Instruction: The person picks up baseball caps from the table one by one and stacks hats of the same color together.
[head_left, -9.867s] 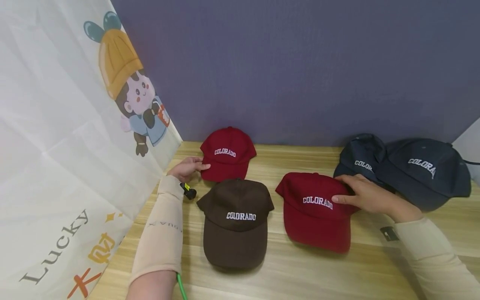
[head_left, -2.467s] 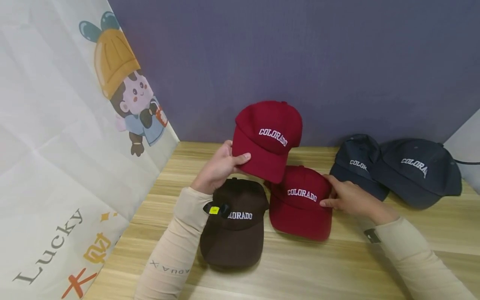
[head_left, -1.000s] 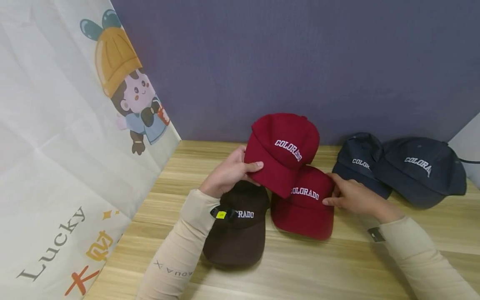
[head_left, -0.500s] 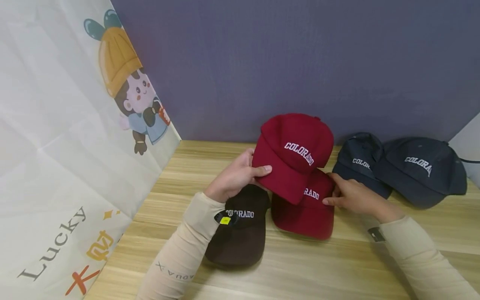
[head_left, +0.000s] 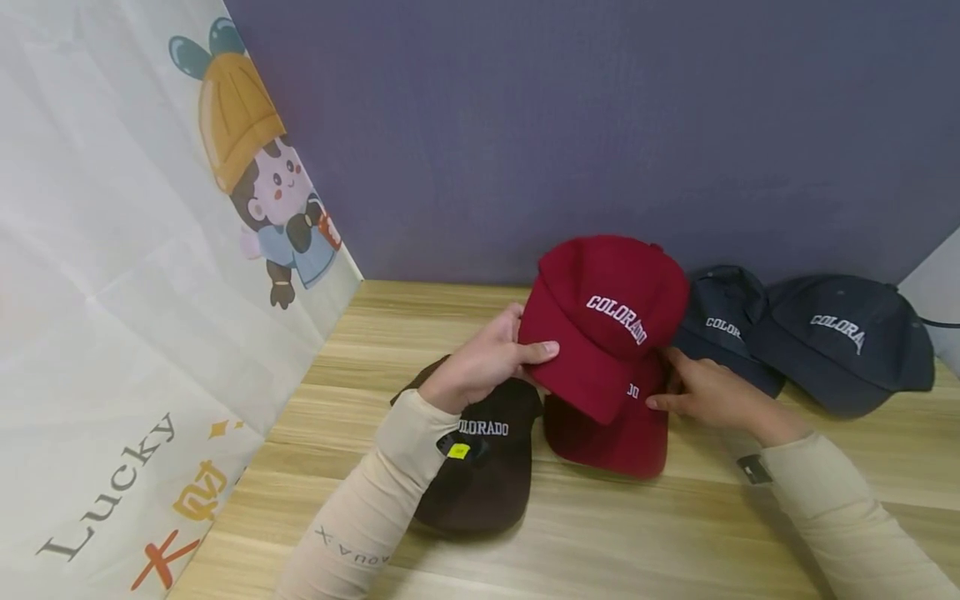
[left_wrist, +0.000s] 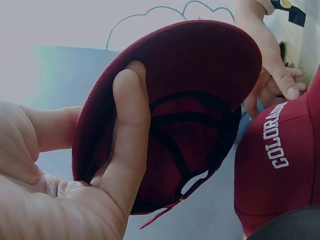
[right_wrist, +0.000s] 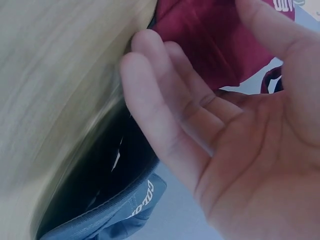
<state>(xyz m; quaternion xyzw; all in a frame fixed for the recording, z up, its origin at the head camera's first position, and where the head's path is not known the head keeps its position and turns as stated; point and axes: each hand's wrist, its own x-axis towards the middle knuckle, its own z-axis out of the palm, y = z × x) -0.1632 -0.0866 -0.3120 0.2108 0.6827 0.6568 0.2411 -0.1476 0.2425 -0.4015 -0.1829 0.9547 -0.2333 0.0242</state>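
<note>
My left hand (head_left: 483, 358) pinches the brim of a raised red cap (head_left: 611, 292), thumb above and fingers beneath. The left wrist view shows the dark red brim underside (left_wrist: 205, 65) and the strap at the back. Below it, a second red cap (head_left: 607, 450) rests on the table, mostly covered in the head view. With its thumb on the crown's front, my right hand (head_left: 712, 396) holds that lower cap by its right side; the other fingers reach behind. Left of it lies a brown cap (head_left: 480, 492), partly hidden by my left wrist.
Two navy caps overlap at the back right: a left one (head_left: 720, 308) and a right one (head_left: 840, 333). Behind the wooden table (head_left: 600, 542) rises a grey-blue wall (head_left: 600, 125). A white printed sheet (head_left: 97, 250) stands along the left side.
Over the earlier frames, my left hand lifted the red cap from the back left and carried it rightward, recently lowering it over the other red cap. My right hand has stayed still lately.
</note>
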